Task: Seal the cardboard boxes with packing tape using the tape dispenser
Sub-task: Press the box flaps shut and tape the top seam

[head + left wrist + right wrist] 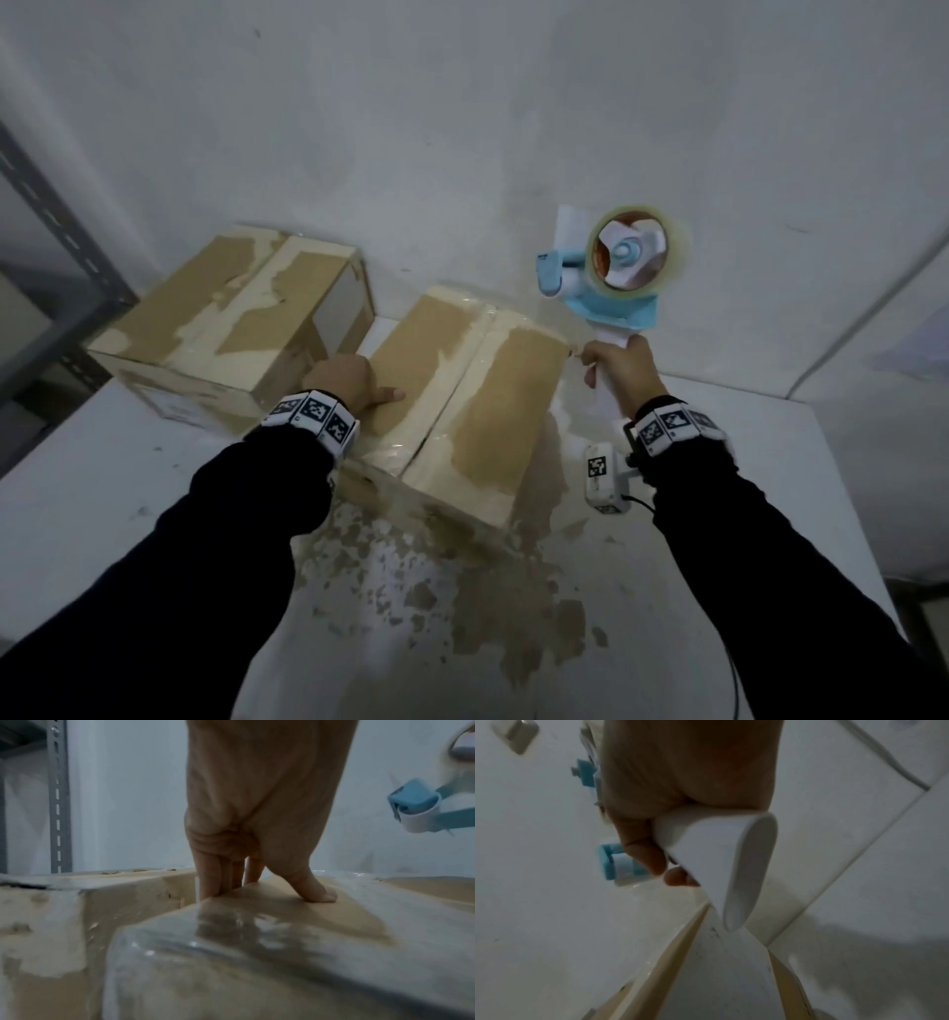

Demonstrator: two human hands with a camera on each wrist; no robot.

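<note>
- No readable words, brand names or numbers in any of the three views.
- The bands on my wrists (pixel 310 413) carry black-and-white square fiducial markers; these are patterns, not text.
- The small white camera unit (pixel 605 478) by my right wrist bears the same sort of coded squares, one on its upper face and one at its lower end; no letters.
- The left cardboard box (pixel 226 329) has a pale patch on its near side with faint dark marks, too blurred to read.
- The tape dispenser (pixel 611 272) shows no legible label.
</note>
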